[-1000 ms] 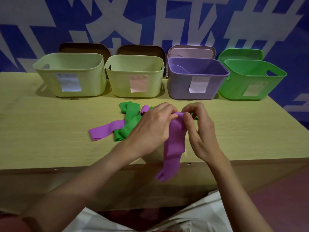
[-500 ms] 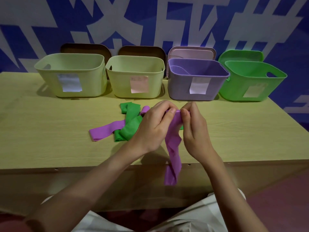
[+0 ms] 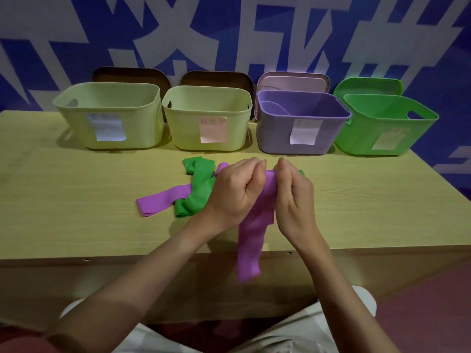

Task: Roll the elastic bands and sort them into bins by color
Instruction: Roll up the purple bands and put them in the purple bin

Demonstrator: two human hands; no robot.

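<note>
Both hands pinch the top end of a purple band (image 3: pixel 257 220): the left hand (image 3: pixel 235 193) curls its fingers round the band's upper edge from the nine o'clock side, and the right hand (image 3: pixel 293 197) grips the same end from the three o'clock side, fingertips of the two hands nearly meeting above it. The band hangs down toward six o'clock, its lower end dangling past the front edge of the wooden table (image 3: pixel 76 200). At nine to ten o'clock of the left hand lies a loose heap on the tabletop: a second purple band (image 3: pixel 160 202) stretched flat, crossed by green bands (image 3: pixel 197 189) that overlap it, part of the heap hidden behind the left hand. At twelve o'clock, along the table's far edge, four bins stand in a row, each with a paper label on its front wall: a pale yellow-green bin (image 3: pixel 109 115) at far left, another pale bin (image 3: pixel 206 118) just beside it, a purple bin (image 3: pixel 300 123) next, and a green bin (image 3: pixel 384 126) at the right end. Lids lean behind the bins against a blue and white wall (image 3: pixel 229 34).
</note>
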